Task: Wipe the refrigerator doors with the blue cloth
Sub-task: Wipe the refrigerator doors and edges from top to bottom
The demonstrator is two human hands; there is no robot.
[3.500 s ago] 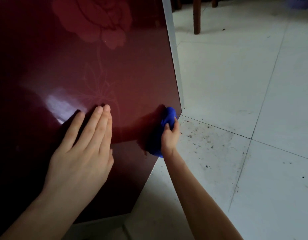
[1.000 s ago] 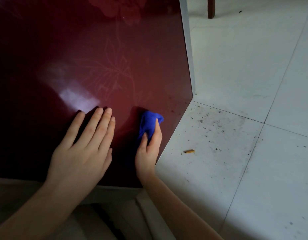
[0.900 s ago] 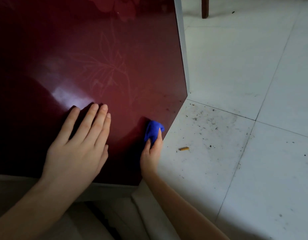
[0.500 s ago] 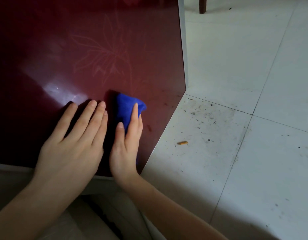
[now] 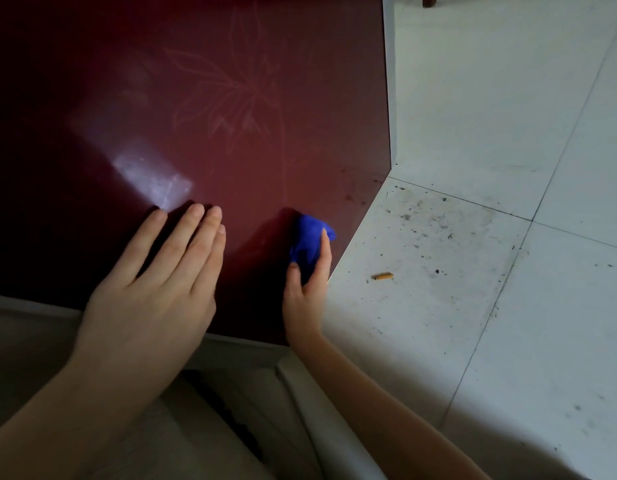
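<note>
Right hand (image 5: 305, 299) presses blue cloth (image 5: 309, 242) against refrigerator door (image 5: 231, 116).

Refrigerator door (image 5: 231, 116): fills the left and upper part of the view, its lower edge near the person.
Left hand (image 5: 154, 289): flat on the door, low down, left of the right hand and apart from it.
Right hand (image 5: 305, 299): low on the door, close to the door's right-hand edge.
Cloth (image 5: 309, 242): between the right hand's fingers and the door (touching both).
Floor (image 5: 490, 237): right of the door.
Small stub (image 5: 383, 276): on the floor, right of the cloth.
Furniture leg (image 5: 429, 0): on the floor, far behind, at the top edge.
</note>
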